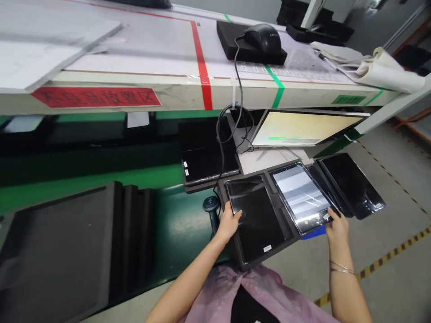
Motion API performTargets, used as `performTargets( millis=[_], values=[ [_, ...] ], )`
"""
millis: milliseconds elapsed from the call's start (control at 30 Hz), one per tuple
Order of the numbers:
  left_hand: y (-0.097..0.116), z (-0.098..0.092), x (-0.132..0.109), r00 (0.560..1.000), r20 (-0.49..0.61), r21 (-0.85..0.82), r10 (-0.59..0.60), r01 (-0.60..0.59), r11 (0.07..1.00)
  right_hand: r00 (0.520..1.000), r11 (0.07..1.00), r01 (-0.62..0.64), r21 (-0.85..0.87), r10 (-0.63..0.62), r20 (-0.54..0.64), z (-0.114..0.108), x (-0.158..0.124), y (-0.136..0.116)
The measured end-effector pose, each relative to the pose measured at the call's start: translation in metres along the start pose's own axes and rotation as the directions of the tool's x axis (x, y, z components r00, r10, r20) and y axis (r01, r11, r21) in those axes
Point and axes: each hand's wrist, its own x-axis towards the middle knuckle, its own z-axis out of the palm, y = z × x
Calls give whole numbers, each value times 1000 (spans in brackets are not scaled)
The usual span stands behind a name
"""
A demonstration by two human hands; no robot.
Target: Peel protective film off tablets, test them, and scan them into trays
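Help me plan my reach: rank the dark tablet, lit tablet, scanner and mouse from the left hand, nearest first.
Left hand:
1. Dark tablet, under it
2. Scanner, to its left
3. Lit tablet, right
4. Mouse, far ahead

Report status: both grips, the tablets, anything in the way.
Left grip on dark tablet, in black tray. Right grip holding lit tablet by its lower corner. Barcode scanner beside left grip.
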Motion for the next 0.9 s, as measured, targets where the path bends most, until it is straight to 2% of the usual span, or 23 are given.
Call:
performTargets(
  millis=[100,167,233,333,400,467,533,567,600,667,733,767,833,900],
  values=[
    [-12,10,-2,996,-92,43,7,-4,999,995,957,47,-286,-20,96,-10,24,-4],
    [-15,16,-4,992,-127,73,9,0,997,983,873,129,-470,-50,176,-13,35,-12],
    [-14,23,-6,990,-138,114,17,-1,993,957,761,255,-597,-112,266,-7,41,-21],
    [-5,31,-14,992,-120,179,44,-22,984,877,602,467,-648,-222,426,24,44,-32],
    [2,33,-25,986,-109,267,129,-96,959,812,527,571,-629,-250,528,57,48,-35],
    [6,32,-39,949,-46,468,312,-255,846,770,485,623,-614,-243,590,89,52,-36],
    [4,27,-54,879,150,661,454,-430,615,771,466,623,-629,-231,593,115,57,-35],
    [0,24,-62,847,263,710,461,-494,502,786,462,607,-647,-225,576,124,59,-34],
    [-5,21,-69,827,355,726,437,-538,428,804,461,584,-668,-219,553,131,61,-33],
    [-16,15,-80,797,467,721,383,-594,357,843,468,530,-708,-199,500,140,65,-32],
    [-28,6,-86,789,459,703,407,-603,377,874,480,477,-737,-165,458,146,68,-32],
    [-33,-2,-87,802,401,687,442,-583,434,886,485,452,-748,-146,440,148,69,-33],
    [-42,-22,-86,857,185,643,480,-475,601,907,493,407,-769,-120,403,153,69,-34],
    [-52,-47,-82,902,-56,589,429,-317,743,923,497,373,-783,-114,367,158,67,-35]
  ],
)
